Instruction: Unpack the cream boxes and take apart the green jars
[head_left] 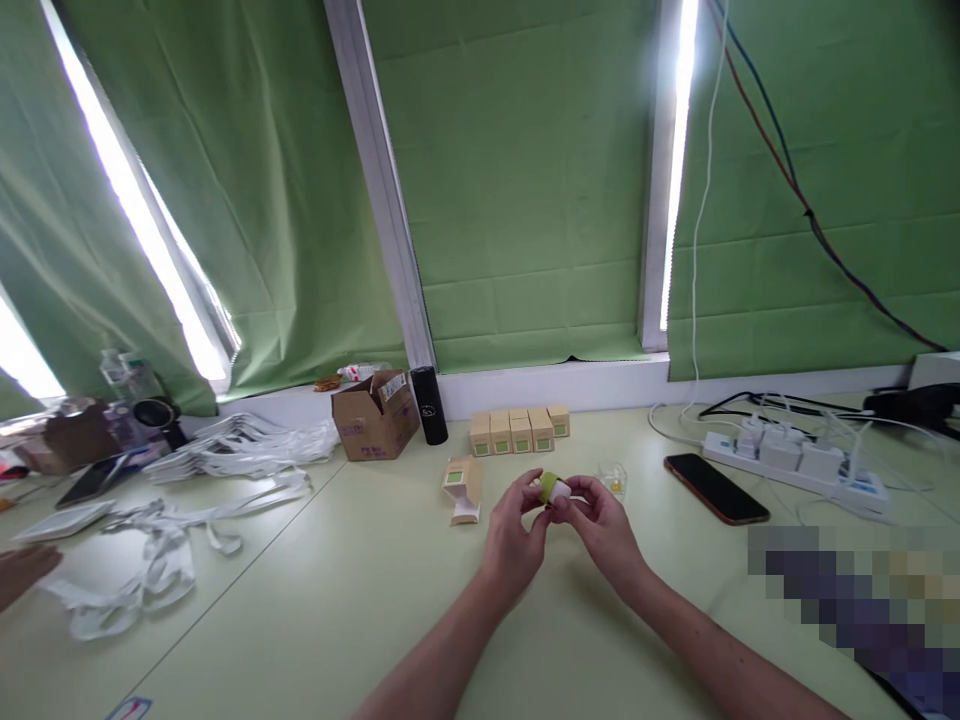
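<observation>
Between the fingertips of both hands is a small green and white cylindrical thing [555, 488], whose exact kind I cannot make out. My left hand [517, 525] is closed on its left side, the fingers at the green part. On the other side my right hand [600, 520] pinches it near the white part. An opened small cardboard box [462, 485] lies left of my hands with its flap toward me. Just behind my right hand stands a small clear plastic container [613, 477] with something yellow in it.
Several small cardboard boxes [521, 432] stand in a row behind. Left of them are a black cylinder [429, 405] and a larger open carton [375, 415]. White straps [169, 550] and another person's hand [26, 572] are far left. A phone [716, 488] and power strip [795, 470] lie right.
</observation>
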